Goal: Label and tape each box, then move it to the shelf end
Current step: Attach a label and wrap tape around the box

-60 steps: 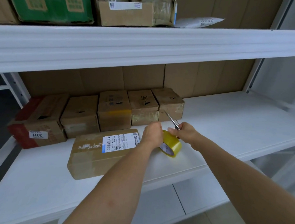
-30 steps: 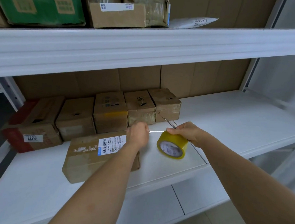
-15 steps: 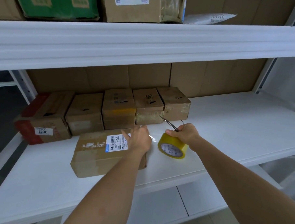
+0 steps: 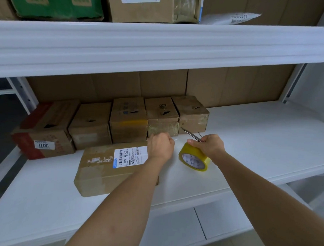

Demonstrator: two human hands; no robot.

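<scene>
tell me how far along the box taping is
Done, it seems: five boxes sit in a row at the back of the shelf, some with glossy tape. In hand: the flat box in front already bears a label; the left hand pinches a short strip of tape off the yellow roll, which the right hand holds along with scissors. Left: cut, tape this box, move it.

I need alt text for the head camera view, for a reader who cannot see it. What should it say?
A person's left hand pinches the tape end pulled from a yellow tape roll that the right hand holds together with scissors, above a white shelf. A labelled cardboard box lies beside the left hand, and five boxes stand in a row behind.
</scene>
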